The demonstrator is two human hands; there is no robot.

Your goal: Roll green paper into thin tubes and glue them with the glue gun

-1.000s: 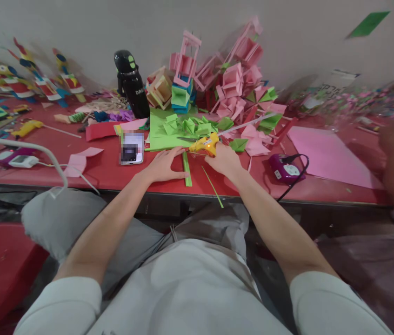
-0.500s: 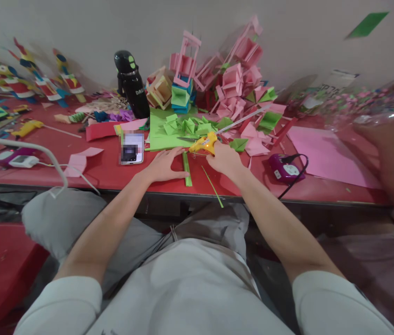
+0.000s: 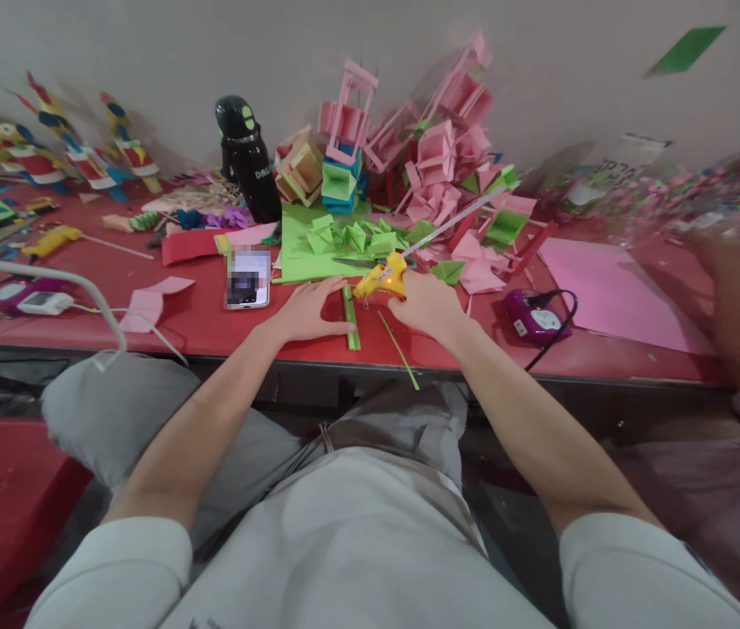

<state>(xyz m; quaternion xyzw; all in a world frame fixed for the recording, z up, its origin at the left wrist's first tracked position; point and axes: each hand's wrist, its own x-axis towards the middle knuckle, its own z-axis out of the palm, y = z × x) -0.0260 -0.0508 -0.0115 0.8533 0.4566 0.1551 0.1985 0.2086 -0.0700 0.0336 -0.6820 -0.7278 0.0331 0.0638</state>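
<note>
Two bare hands work over a red surface (image 3: 209, 330), seen from the person's own head. The left hand (image 3: 307, 312) lies palm down, thumb and fingers spread wide, gripping nothing; its thumb tip touches a narrow green folded paper strip (image 3: 352, 325), which lies near the surface's front edge, and its fingertips are beside the strip's far end. The right hand (image 3: 432, 304) is curled around the handle of a yellow glue gun (image 3: 383, 278), a small orange light glowing on its side. The nozzle points left, at the upper part of the strip; whether they touch is unclear. A long pale glue stick (image 3: 453, 224) juts from the gun's back. Between the hands, nearer the body, lies a thin green sliver (image 3: 399, 351). Beyond the gun are small green folded papers (image 3: 353, 234) and scissors (image 3: 355, 262), partly hidden. A phone (image 3: 253, 281) lies left of the left hand; a purple power block (image 3: 535, 316) is to the right.
</note>
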